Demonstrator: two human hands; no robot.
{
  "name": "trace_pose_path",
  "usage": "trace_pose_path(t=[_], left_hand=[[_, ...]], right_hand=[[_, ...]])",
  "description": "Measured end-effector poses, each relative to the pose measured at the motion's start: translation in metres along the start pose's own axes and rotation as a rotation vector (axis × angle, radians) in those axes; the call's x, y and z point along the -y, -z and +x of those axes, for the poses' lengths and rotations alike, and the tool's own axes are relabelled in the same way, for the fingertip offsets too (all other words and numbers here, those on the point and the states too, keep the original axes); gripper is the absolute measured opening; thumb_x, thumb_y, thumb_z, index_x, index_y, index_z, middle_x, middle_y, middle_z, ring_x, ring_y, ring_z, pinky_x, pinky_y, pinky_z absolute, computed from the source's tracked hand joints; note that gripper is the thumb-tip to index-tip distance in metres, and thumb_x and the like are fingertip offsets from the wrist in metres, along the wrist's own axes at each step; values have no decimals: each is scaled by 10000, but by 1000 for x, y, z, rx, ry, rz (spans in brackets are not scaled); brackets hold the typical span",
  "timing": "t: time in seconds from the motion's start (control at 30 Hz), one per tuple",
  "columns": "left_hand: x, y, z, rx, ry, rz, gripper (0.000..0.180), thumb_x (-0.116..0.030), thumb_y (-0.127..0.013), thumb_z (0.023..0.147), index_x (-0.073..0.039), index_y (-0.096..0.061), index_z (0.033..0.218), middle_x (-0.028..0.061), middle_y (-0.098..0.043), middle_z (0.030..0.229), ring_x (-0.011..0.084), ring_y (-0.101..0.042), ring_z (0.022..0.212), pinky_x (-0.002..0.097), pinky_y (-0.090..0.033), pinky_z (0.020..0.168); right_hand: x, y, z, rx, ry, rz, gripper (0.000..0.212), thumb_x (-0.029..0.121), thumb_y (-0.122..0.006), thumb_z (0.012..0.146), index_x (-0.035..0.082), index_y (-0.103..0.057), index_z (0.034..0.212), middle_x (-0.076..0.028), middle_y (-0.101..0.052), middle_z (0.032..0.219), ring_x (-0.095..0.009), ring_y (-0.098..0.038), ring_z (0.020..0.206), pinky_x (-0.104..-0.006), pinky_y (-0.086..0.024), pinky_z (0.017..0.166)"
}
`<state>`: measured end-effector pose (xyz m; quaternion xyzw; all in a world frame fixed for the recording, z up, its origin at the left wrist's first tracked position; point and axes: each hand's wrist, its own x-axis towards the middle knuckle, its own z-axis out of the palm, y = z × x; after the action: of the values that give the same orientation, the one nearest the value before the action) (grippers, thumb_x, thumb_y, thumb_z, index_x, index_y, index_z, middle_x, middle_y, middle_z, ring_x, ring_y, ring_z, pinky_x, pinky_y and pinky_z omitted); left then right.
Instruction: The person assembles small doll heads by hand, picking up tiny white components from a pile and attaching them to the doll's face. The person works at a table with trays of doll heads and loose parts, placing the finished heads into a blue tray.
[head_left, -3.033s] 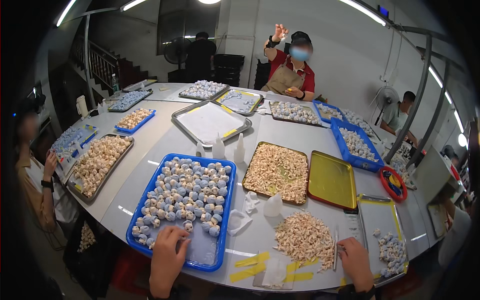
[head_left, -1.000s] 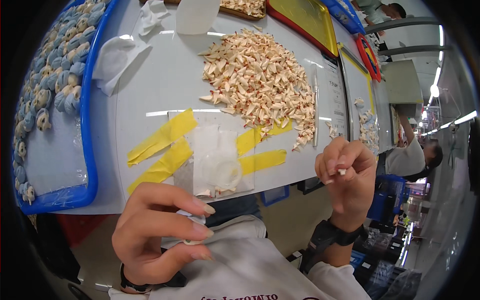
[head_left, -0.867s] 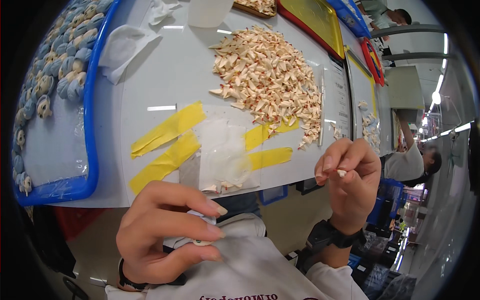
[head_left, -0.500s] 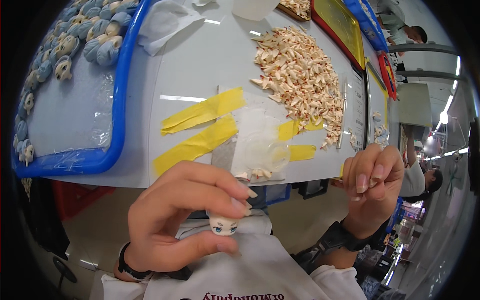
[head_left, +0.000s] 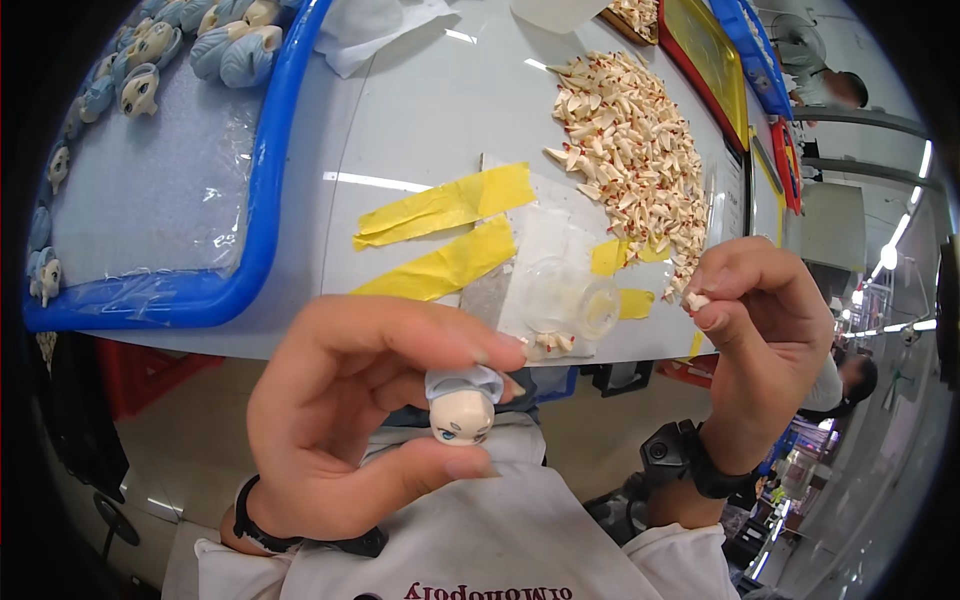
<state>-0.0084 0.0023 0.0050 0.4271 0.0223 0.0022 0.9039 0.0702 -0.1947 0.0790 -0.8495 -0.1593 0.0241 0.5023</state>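
Note:
My left hand (head_left: 350, 420) pinches a small doll head (head_left: 462, 412) between thumb and fingers, in front of the table edge. The head has a cream face with painted blue eyes and pale blue hair, and it is tilted. To the right, my right hand (head_left: 765, 330) is raised with thumb and forefinger closed on a tiny cream piece (head_left: 697, 300). That piece resembles those in the large pile of cream, red-tipped pieces (head_left: 635, 150) behind it. A clear round container (head_left: 570, 300) stands on the table between my hands, with a few loose cream pieces (head_left: 552, 343) beside it.
At left, a blue tray (head_left: 262, 200) holds several blue-haired doll heads (head_left: 140, 88). Yellow tape strips (head_left: 450, 205) cross the table around a white sheet. A gold-and-red tray (head_left: 705, 60) lies at the far right. White cloth (head_left: 375, 30) rests at the back. Other people are seated beyond.
My right hand has turned and moved up, and the tiny piece now shows in its pinch. The doll head has been turned in my left fingers, so its blue hair shows. The view has shifted slightly.

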Motion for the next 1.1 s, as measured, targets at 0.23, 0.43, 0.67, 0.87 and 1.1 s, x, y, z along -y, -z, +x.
trace_pose_path(t=[0.23, 0.43, 0.67, 0.87, 1.1], left_hand=[[-2, 14, 8, 224, -159, 219, 412, -51, -730, 690, -4, -474, 1009, 191, -523, 971, 218, -593, 777, 244, -495, 597], [-1, 20, 15, 303, -208, 307, 345, -59, -729, 700, 3, -518, 966, 198, -497, 1016, 219, -609, 748, 251, -501, 620], [-6, 9, 8, 338, -147, 280, 338, -65, -726, 708, 7, -535, 977, 217, -500, 1043, 238, -608, 811, 284, -512, 683], [-1, -4, 2, 218, -159, 224, 353, -88, -727, 709, 38, -547, 985, 223, -522, 1013, 238, -602, 786, 282, -504, 708], [-6, -5, 9, 323, -443, 668, 261, -61, -713, 669, 38, -599, 882, 229, -586, 920, 221, -583, 760, 253, -464, 654]], right_hand=[[7, -15, 7, 137, 143, -323, 180, -90, -640, 585, -18, -568, 734, -86, -516, 745, -160, -499, 708, -254, -386, 654], [13, -23, 13, 139, 289, -591, 190, -120, -622, 547, -2, -580, 689, -77, -508, 729, -165, -500, 671, -252, -377, 603], [14, -20, 3, 90, 331, -356, 182, -40, -685, 599, 33, -576, 726, -59, -475, 710, -126, -456, 633, -227, -349, 546], [19, -30, -22, 183, 274, -57, 184, 57, -717, 672, 109, -552, 735, -30, -445, 703, -106, -427, 615, -204, -338, 545], [19, -30, -32, 176, 337, -232, 275, -62, -658, 637, 116, -547, 815, -45, -477, 703, -126, -452, 602, -212, -348, 537]])
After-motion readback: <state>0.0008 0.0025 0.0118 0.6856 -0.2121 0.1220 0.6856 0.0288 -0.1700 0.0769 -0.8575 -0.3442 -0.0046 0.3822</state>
